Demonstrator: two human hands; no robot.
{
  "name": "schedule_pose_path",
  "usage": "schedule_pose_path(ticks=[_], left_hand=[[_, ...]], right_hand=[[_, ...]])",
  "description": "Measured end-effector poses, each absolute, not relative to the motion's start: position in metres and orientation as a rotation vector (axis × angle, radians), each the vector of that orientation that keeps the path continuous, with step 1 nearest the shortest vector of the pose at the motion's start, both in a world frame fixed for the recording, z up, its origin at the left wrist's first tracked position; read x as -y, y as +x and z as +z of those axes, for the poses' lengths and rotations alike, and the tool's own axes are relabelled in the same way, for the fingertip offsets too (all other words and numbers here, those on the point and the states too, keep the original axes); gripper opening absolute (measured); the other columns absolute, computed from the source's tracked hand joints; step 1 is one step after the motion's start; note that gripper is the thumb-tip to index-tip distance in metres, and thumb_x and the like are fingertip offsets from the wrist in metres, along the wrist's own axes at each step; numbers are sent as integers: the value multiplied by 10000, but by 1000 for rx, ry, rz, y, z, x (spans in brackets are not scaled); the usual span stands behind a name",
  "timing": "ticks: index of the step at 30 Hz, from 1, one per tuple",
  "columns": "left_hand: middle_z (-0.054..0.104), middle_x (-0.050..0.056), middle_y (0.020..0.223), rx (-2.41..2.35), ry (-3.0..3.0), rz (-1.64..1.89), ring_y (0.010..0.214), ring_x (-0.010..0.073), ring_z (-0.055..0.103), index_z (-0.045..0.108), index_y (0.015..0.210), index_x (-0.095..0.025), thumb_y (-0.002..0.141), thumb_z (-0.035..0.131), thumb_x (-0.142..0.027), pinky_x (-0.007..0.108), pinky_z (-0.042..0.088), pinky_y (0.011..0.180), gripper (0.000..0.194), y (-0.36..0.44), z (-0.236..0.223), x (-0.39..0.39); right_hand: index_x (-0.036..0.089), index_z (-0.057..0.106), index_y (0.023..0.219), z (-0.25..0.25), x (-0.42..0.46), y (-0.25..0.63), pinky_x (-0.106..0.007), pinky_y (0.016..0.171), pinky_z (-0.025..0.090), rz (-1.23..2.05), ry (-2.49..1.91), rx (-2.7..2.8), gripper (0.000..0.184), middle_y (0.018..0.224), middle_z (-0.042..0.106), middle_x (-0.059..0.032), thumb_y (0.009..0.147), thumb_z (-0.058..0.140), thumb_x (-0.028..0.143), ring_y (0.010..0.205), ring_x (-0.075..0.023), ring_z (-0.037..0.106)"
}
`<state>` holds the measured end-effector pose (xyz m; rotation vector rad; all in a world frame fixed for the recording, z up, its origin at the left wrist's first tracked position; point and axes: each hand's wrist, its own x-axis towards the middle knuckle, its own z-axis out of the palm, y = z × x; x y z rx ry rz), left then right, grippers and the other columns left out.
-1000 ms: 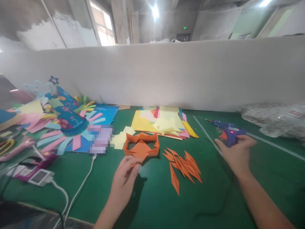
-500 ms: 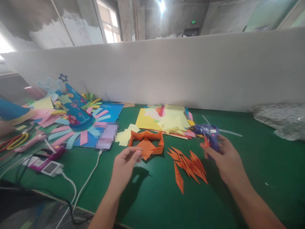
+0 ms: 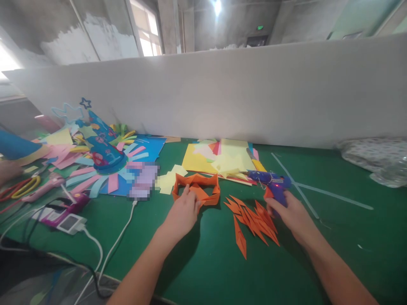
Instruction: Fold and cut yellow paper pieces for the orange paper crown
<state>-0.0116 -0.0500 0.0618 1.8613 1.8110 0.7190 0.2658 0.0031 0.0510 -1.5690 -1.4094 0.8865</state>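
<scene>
My left hand (image 3: 182, 209) is at the front of the orange folded-paper ring (image 3: 215, 198). Its fingers bend over an orange paper piece (image 3: 199, 192) that lies against the ring's front, and they hide part of both. My right hand (image 3: 294, 209) is wrapped around the handle of a blue hot glue gun (image 3: 276, 180) with an orange trigger. The gun's nozzle points left, above the edge of the paper stack. Between my hands, several orange folded paper points (image 3: 254, 220) lie in a loose pile on the green table.
Coloured paper sheets (image 3: 203, 159) are stacked behind the ring. To the left are a decorated blue party hat (image 3: 106, 150), a phone (image 3: 143, 180) on a white cable, a power strip (image 3: 60, 216) and scissors (image 3: 25, 188). A co-worker's hand (image 3: 11, 171) shows at the far left edge. Behind stands a white partition (image 3: 222, 97).
My left hand has moved right and forward over the ring, covering the orange piece it held in front. My right hand has shifted slightly left and down with the glue gun, uncovering pale crossed strips.
</scene>
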Motion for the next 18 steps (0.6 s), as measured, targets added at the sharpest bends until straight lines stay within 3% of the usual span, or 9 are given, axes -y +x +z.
schedule_pose_path(ticks=[6,13,18], left_hand=[[623,128,968,-1838,1950,362,950,240,626,572,802,-160,890,403,-191,312,463,758,193,-16,60,41],[648,129,1004,-1897,1879,255,1040,277,597,670,758,-183,813,498,-184,315,456,764,180,-17,66,41],[667,64,1014,-1830,1946,359,1046,246,589,669,691,-215,800,518,-232,292,458,777,187,-17,80,38]], right_hand=[[210,480,745,50,-4,267,-263,472,409,988,-1494,1328,241,457,531,49,666,620,390,452,-136,488],[212,487,721,51,-3,266,-269,479,410,1000,-1503,1342,241,467,538,40,653,624,399,458,-148,509],[217,482,703,51,-3,265,-274,492,417,991,-1525,1355,239,466,543,38,650,622,402,458,-147,508]])
